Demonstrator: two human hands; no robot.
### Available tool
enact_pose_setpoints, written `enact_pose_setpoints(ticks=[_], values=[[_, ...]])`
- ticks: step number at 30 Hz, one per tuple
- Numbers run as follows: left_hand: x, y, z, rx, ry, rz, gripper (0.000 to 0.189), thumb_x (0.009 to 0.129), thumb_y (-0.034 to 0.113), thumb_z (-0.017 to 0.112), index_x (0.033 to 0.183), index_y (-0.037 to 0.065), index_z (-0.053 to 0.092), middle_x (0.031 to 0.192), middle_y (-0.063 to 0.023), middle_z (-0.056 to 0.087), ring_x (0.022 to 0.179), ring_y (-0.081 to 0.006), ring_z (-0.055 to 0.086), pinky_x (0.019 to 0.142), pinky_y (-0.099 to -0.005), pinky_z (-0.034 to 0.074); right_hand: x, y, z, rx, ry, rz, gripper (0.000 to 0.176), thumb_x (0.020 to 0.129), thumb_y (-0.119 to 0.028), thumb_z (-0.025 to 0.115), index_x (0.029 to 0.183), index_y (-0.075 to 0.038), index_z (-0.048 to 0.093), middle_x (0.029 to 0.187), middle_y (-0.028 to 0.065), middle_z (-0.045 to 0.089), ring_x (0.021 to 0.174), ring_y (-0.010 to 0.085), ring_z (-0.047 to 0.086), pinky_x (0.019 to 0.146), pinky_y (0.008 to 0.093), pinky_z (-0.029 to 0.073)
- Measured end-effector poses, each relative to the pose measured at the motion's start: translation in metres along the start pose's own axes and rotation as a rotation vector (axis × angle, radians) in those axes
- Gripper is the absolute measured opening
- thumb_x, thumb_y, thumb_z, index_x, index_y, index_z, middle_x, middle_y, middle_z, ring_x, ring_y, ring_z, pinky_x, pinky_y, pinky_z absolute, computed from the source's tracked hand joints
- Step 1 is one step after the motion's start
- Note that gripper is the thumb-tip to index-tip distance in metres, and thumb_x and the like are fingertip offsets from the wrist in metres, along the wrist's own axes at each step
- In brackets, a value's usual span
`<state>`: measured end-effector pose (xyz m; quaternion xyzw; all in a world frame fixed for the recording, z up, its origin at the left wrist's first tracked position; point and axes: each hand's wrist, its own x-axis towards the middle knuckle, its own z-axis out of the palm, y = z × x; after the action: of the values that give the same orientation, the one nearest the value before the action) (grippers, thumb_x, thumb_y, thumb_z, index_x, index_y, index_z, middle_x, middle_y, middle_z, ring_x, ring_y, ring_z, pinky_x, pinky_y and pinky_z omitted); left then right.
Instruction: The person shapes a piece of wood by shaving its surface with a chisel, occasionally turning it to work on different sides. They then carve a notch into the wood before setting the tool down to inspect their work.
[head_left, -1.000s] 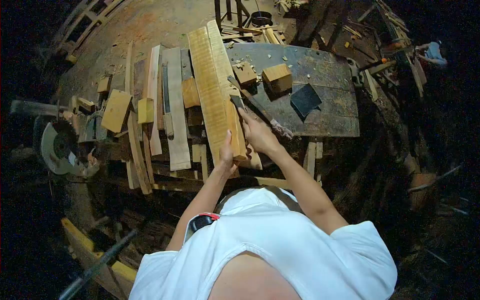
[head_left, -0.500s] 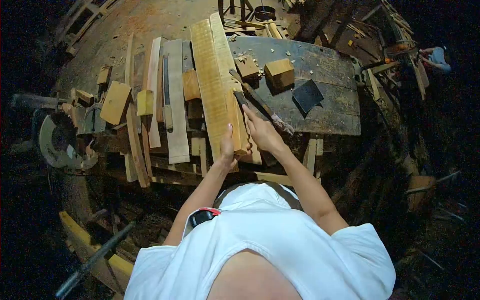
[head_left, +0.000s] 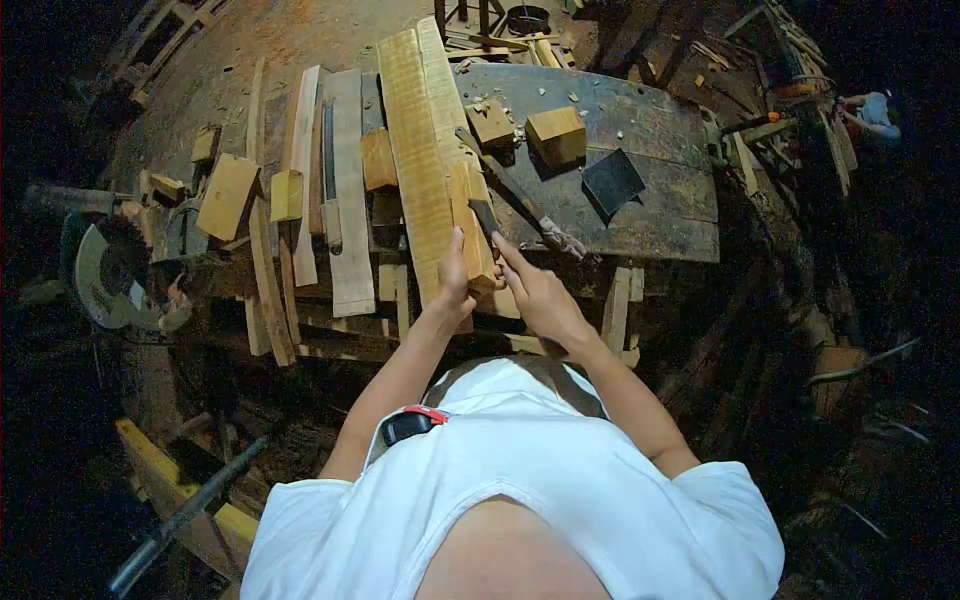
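My left hand (head_left: 455, 272) is wrapped around the lower end of a wooden block (head_left: 466, 235), which is tilted over a long wide board. My right hand (head_left: 540, 295) grips a knife (head_left: 483, 216) with a dark flat blade, its index finger stretched along the tool. The blade lies against the block's right side, and the handle is mostly hidden in the palm. Just right of the block lies a long dark blade tool (head_left: 510, 185) with a pale wrapped end. The wide yellowish board (head_left: 412, 150) runs away from me beneath the block.
On the dark bench (head_left: 660, 150) are wooden blocks (head_left: 556, 136), a black square piece (head_left: 613, 185) and scattered chips. Long wooden strips (head_left: 345, 200) lie left, beyond which stands a circular saw (head_left: 110, 275). A person (head_left: 875, 115) is at the far right.
My right hand has drawn back toward me and slightly right, sliding the knife down along the block. My left hand keeps its hold on the block. The view has shifted slightly.
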<state>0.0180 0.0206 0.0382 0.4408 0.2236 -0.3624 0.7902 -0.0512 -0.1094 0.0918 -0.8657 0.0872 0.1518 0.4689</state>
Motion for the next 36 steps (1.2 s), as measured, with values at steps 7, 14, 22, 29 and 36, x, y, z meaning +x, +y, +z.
enact_pose_setpoints(ticks=[7, 14, 22, 29, 36], values=[[-0.001, 0.001, -0.002, 0.087, 0.027, 0.012, 0.051, 0.098, 0.049, 0.03, 0.111, 0.006, 0.052, 0.078, -0.0107, 0.061, 0.058, -0.0201, 0.062, 0.044, -0.0336, 0.053, 0.07, 0.015, 0.009, -0.112, 0.036, -0.002, 0.049, 0.097, -0.024, 0.039, 0.144, -0.015, 0.029, 0.099, 0.0232, 0.064, 0.092, 0.0405, 0.061, 0.078, 0.0464, 0.047], [0.005, -0.011, -0.001, 0.126, 0.086, 0.102, 0.046, 0.1, 0.042, 0.027, 0.119, 0.007, 0.05, 0.097, -0.0087, 0.061, 0.082, -0.0194, 0.063, 0.07, -0.0341, 0.054, 0.001, -0.018, -0.001, -0.219, -0.083, 0.075, 0.051, 0.097, -0.025, 0.035, 0.146, -0.02, 0.024, 0.084, 0.0312, 0.061, 0.081, 0.0469, 0.059, 0.072, 0.0534, 0.045], [0.041, -0.041, -0.019, 0.325, 0.072, 0.373, 0.042, 0.101, 0.035, 0.024, 0.133, 0.009, 0.035, 0.101, -0.0093, 0.057, 0.083, -0.0167, 0.061, 0.067, -0.031, 0.053, 0.082, 0.007, 0.007, -0.19, 0.085, 0.064, 0.049, 0.095, -0.026, 0.036, 0.144, -0.025, 0.029, 0.095, 0.0319, 0.059, 0.086, 0.0483, 0.058, 0.076, 0.0522, 0.046], [0.008, -0.021, -0.005, 0.192, -0.012, 0.193, 0.053, 0.102, 0.036, 0.026, 0.143, 0.004, 0.023, 0.139, -0.0134, 0.037, 0.128, -0.0234, 0.037, 0.106, -0.034, 0.029, 0.009, -0.008, -0.001, -0.196, -0.036, 0.123, 0.049, 0.096, -0.027, 0.036, 0.144, -0.022, 0.029, 0.092, 0.0336, 0.059, 0.085, 0.0491, 0.057, 0.075, 0.0542, 0.044], [0.033, -0.039, -0.024, 0.3, 0.028, 0.287, 0.054, 0.101, 0.038, 0.028, 0.143, 0.004, 0.025, 0.138, -0.0126, 0.039, 0.126, -0.0217, 0.038, 0.104, -0.0328, 0.031, 0.081, 0.003, 0.004, -0.178, 0.079, 0.1, 0.049, 0.095, -0.026, 0.037, 0.143, -0.021, 0.032, 0.09, 0.0341, 0.058, 0.085, 0.0491, 0.057, 0.074, 0.0532, 0.044]])
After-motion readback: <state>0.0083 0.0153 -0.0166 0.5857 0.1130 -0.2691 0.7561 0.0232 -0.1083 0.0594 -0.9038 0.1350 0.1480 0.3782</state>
